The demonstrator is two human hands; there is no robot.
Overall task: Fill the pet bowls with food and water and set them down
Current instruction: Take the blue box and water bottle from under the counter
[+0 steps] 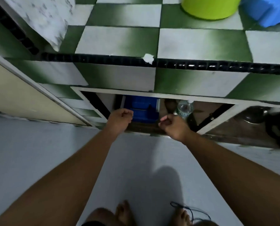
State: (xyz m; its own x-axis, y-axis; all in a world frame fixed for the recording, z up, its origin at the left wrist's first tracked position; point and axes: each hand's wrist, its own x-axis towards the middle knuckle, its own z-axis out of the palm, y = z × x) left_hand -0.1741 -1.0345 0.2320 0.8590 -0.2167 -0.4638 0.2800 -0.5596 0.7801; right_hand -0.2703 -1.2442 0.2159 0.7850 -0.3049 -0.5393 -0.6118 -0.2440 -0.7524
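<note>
seemingly we are at the fetching step, reaching into the open cupboard (160, 95) under the tiled counter (119, 39). our left hand (121, 118) is a curled, empty fist just before the blue box (140, 108). our right hand (172, 126) is curled too, nothing in it, near the clear bottle (184, 109). next, we judge, a hand must uncurl to take one. no pet bowl shows plainly; the bottle stands upright inside the cupboard, white-capped.
</note>
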